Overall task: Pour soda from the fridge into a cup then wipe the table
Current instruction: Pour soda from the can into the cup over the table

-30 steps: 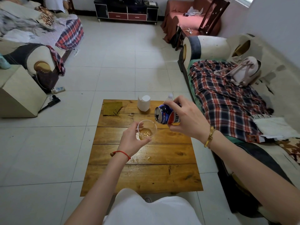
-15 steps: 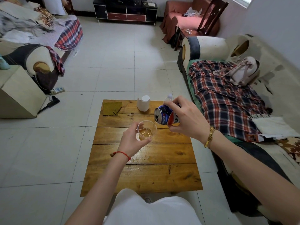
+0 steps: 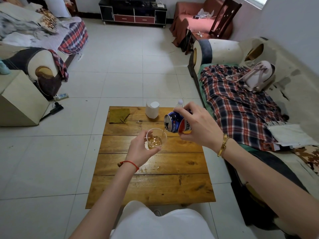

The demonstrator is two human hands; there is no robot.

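Note:
My left hand (image 3: 139,150) holds a clear plastic cup (image 3: 156,140) above the wooden table (image 3: 151,185); amber soda fills its bottom. My right hand (image 3: 198,125) grips a blue, red and white soda can (image 3: 175,124), tipped on its side with its mouth over the cup's right rim. A thin stream runs from the can into the cup. A brownish-yellow cloth (image 3: 119,115) lies flat at the table's far left corner. Small wet spots shine on the planks near my left wrist.
A white cylinder container (image 3: 152,109) stands at the table's far edge, with a clear bottle's white cap (image 3: 180,102) behind my right hand. A sofa with a plaid blanket (image 3: 238,100) runs along the right. A beige box (image 3: 19,99) sits at left on the tiled floor.
The can is tilted a little further and soda keeps running into the cup, where the level has risen slightly. Both hands stay in nearly the same place.

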